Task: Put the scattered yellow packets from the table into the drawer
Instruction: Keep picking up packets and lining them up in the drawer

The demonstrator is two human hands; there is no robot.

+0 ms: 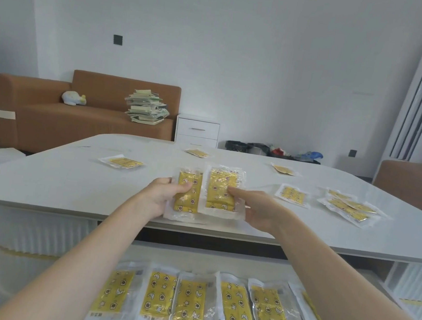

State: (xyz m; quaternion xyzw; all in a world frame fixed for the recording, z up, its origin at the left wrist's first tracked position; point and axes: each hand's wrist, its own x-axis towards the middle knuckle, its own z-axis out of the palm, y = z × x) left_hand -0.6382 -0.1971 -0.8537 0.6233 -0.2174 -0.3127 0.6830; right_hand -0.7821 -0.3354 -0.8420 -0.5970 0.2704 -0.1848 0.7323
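Grip, left: the left hand (pixel 161 196) is curled round the left packet (pixel 187 194), thumb across its yellow face.
Grip, right: the right hand (pixel 254 209) pinches the right packet (pixel 220 188) at its right side, thumb on the front.
Held packets: both upright over the near part of the surface (pixel 66 180), and the right one overlaps the left one's edge.
Loose packets: still on the surface are the far-left packet (pixel 122 161), two far packets (pixel 197 153) (pixel 284 169), one right packet lying flat (pixel 293 194), and a small heap (pixel 349 209) at far right.
Drawer (pixel 217 262): open below the surface's near edge.
Drawer contents: a row of stored packets (pixel 189 303), flat, side by side, edges overlapping.
Background: a brown sofa (pixel 34 113) carries a paper stack (pixel 146 107), with a white cabinet (pixel 197 130) beside it.
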